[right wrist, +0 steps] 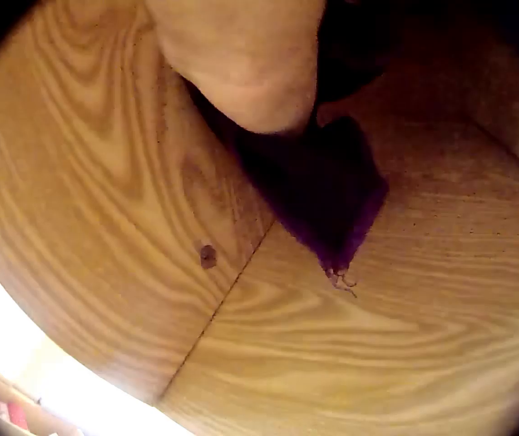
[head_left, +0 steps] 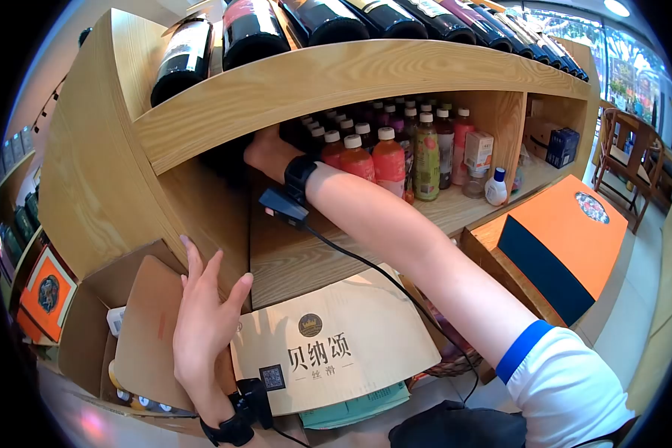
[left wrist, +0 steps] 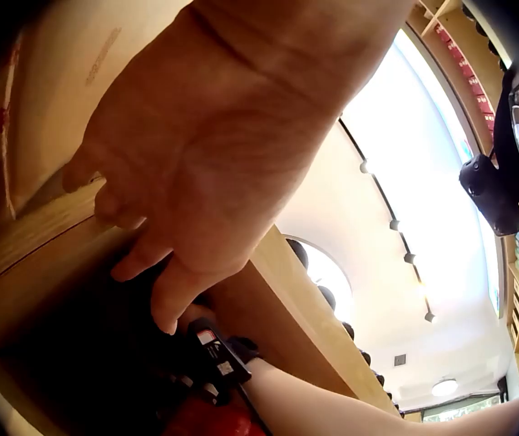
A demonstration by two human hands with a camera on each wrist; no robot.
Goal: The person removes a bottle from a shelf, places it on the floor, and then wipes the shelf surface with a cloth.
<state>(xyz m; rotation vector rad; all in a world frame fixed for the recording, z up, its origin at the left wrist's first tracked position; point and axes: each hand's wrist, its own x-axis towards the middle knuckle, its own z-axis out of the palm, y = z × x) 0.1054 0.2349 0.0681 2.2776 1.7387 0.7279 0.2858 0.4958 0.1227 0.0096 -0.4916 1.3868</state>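
Observation:
My right hand point(head_left: 267, 151) reaches deep into the left end of the wooden shelf compartment, its fingers hidden in shadow in the head view. In the right wrist view that hand point(right wrist: 250, 68) holds a dark purple cloth point(right wrist: 318, 186) against the wood, and a frayed corner hangs out below. Plastic drink bottles point(head_left: 388, 164) with white caps stand just right of the right wrist. My left hand point(head_left: 205, 321), fingers spread and nothing in them, hovers by the raised flap of a cardboard box point(head_left: 151, 328). The left wrist view shows its bare palm point(left wrist: 214, 154).
Dark wine bottles point(head_left: 254, 33) lie along the top shelf. A flat carton point(head_left: 381, 358) with black lettering lies below the compartment. An orange box point(head_left: 567, 231) stands at the right. Near the bottles are a small white bottle point(head_left: 496, 188) and a blue box point(head_left: 562, 148).

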